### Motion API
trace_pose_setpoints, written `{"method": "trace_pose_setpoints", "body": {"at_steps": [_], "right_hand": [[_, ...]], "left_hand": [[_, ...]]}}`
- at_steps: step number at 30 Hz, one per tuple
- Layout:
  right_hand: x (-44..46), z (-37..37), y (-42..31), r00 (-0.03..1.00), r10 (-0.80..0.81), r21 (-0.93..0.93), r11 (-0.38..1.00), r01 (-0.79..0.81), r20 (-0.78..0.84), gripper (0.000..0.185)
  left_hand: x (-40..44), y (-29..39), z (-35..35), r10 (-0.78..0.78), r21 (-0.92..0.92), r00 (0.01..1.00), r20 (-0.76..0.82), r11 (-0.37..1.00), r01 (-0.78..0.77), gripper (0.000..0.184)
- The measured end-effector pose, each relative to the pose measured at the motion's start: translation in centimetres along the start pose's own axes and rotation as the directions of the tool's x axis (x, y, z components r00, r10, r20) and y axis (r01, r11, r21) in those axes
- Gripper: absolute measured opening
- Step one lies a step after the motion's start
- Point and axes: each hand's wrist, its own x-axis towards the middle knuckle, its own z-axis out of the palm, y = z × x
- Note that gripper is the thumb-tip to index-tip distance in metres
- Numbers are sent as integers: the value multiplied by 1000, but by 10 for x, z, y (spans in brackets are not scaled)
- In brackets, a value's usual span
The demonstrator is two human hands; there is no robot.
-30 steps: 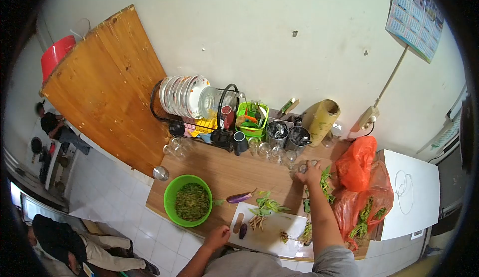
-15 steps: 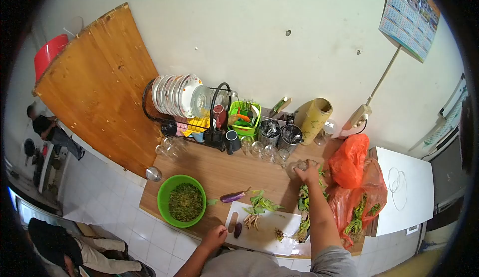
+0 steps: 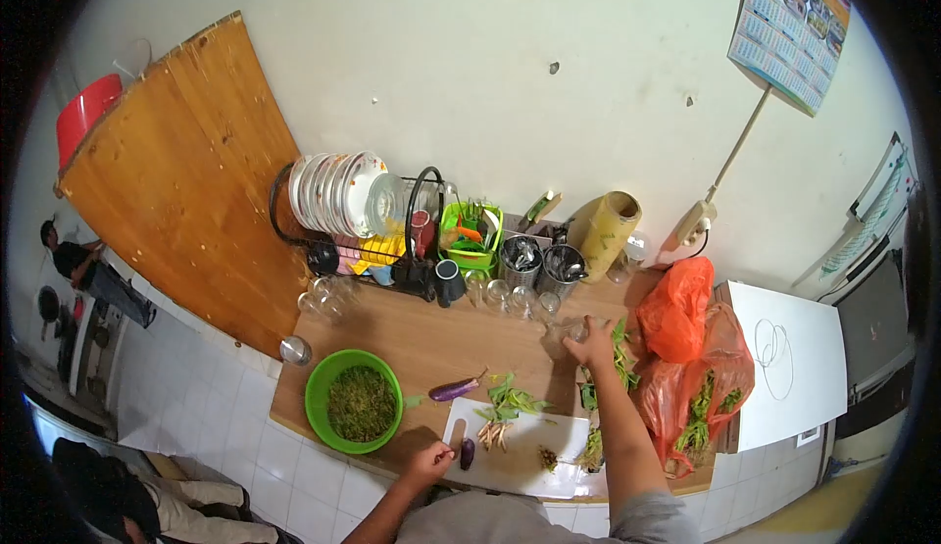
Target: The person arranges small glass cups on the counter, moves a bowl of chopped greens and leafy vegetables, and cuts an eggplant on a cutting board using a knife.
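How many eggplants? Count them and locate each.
2: a longer eggplant beside the cutting board, a shorter eggplant on it, near the left hand. Others may be hidden in the plastic bags.

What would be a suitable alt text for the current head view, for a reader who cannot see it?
A person's right hand is at clear glassware on a brown table; the left hand is by a white cutting board with vegetables. The board lies between a green basin and reddish plastic bags.

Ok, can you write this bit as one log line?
left hand: beside cutting board | right hand: by glasses | green bowl: holds greens
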Motion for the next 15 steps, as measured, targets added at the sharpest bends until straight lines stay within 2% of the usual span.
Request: {"method": "trace_pose_setpoints", "body": {"at_steps": [2,4,7,9,11,15], "right_hand": [[-7,0,-10,1000,-14,43,999,15,-9,90],[-16,2,-20,1000,31,47,998,-31,1,88],[-31,6,-36,999,-30,50,998,30,-14,89],[-46,2,-57,999,-23,99,995,20,33,90],[-61,2,-82,996,-16,145,989,4,83,90],[-75,27,-123,988,-134,110,986,125,72,87]], "left_hand": [[6,-4,8,-62,-153,998,5,986,62,25],[16,0,13,-31,-153,999,-29,988,26,29],[30,11,9,-90,-193,996,10,977,90,29],[38,9,8,39,-255,999,-32,966,-46,29],[40,5,5,20,-270,1000,-20,963,-24,29],[40,9,-16,50,-305,999,6,951,-46,27]]}}
